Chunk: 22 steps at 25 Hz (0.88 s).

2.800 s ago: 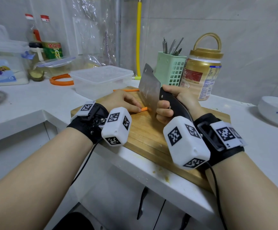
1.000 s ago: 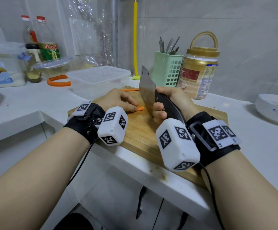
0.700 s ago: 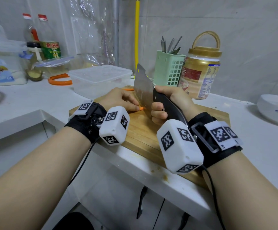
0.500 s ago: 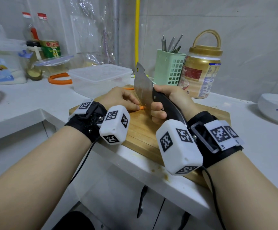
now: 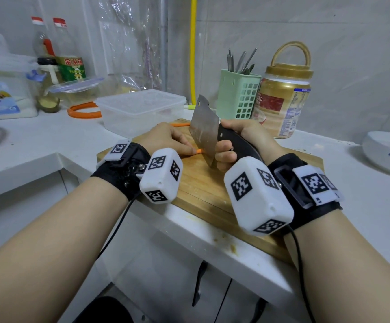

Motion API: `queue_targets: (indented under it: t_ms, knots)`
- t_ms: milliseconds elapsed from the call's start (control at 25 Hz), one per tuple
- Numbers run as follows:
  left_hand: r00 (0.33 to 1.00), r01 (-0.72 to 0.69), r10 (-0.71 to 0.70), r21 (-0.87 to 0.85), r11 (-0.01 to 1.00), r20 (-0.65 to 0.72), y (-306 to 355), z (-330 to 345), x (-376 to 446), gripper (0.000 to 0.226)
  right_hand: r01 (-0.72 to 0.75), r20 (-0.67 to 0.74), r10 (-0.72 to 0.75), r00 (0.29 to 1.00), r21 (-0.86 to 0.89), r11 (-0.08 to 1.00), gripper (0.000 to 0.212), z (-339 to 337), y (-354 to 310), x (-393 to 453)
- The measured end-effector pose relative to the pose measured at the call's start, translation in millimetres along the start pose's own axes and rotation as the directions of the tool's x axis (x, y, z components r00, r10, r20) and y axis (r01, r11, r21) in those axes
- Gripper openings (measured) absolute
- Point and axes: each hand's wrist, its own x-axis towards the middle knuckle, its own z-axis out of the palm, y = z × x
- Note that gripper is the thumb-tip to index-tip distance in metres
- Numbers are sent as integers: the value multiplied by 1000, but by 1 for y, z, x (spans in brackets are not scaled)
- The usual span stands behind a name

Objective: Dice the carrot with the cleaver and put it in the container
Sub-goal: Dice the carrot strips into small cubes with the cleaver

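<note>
On the wooden cutting board [image 5: 198, 190] my left hand [image 5: 166, 139] lies over a thin orange carrot strip [image 5: 198, 151], fingers curled down onto it; only the strip's right end shows. My right hand [image 5: 240, 142] grips the black handle of the steel cleaver [image 5: 204, 129]. The blade stands on edge just right of my left fingertips, its lower edge at the carrot's exposed end. A second carrot sliver [image 5: 180, 124] lies at the board's far edge. The clear plastic container [image 5: 140, 110] stands behind the board on the left.
A green utensil basket [image 5: 238, 94] and a gold-lidded jar [image 5: 282, 99] stand behind the board on the right. A white bowl [image 5: 387, 152] sits far right. Bottles, an orange ring [image 5: 82, 111] and a lidded box crowd the back left counter.
The cleaver has moved left along the carrot strip toward my left fingertips, so less of the orange end shows. My left hand has stayed in place on the strip.
</note>
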Motion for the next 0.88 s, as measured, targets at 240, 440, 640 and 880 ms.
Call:
queue_targets:
  t_ms: [240,440,640,880]
  knots:
    - [1000,28,-28,-16,999,-10,1,1,-1,23,42,-17,-42,999,-5,999,30,0,4,-2]
    - [1000,19,-19,-7,1000,11,-2,-1,0,9,99,6,-99,995,33,995,35,3,6,-6]
    - [997,-26,27,-14,1000,74,2,0,-2,5,83,5,-83,997,27,996,37,5,6,-6]
    - [996,-36,37,-19,999,79,-2,0,1,7,75,0,-75,997,11,997,38,9,7,-7]
